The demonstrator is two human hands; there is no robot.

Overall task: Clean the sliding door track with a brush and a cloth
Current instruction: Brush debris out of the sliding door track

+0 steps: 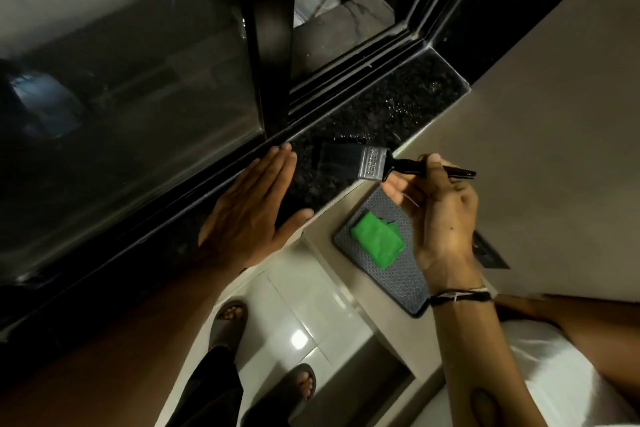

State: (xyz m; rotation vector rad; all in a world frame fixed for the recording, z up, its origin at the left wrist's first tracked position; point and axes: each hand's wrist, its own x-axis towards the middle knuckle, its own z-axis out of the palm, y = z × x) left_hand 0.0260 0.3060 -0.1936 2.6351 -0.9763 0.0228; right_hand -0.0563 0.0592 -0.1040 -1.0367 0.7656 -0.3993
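Observation:
My right hand (440,218) grips the black handle of a flat paintbrush (372,163) with a metal ferrule. Its dark bristles hover over the speckled black stone sill (388,104), pointing left. My left hand (252,208) lies flat and open on the sill, fingertips touching the edge of the dark sliding door track (346,76). The track's rails run diagonally up to the right corner. A folded green cloth (379,239) rests on a grey textured mat (391,267) below the sill.
The dark glass sliding panel (131,87) fills the left, its frame (273,55) standing on the track. A beige wall (554,114) is on the right. Below are a pale tiled floor (311,308) and my sandalled feet (228,319).

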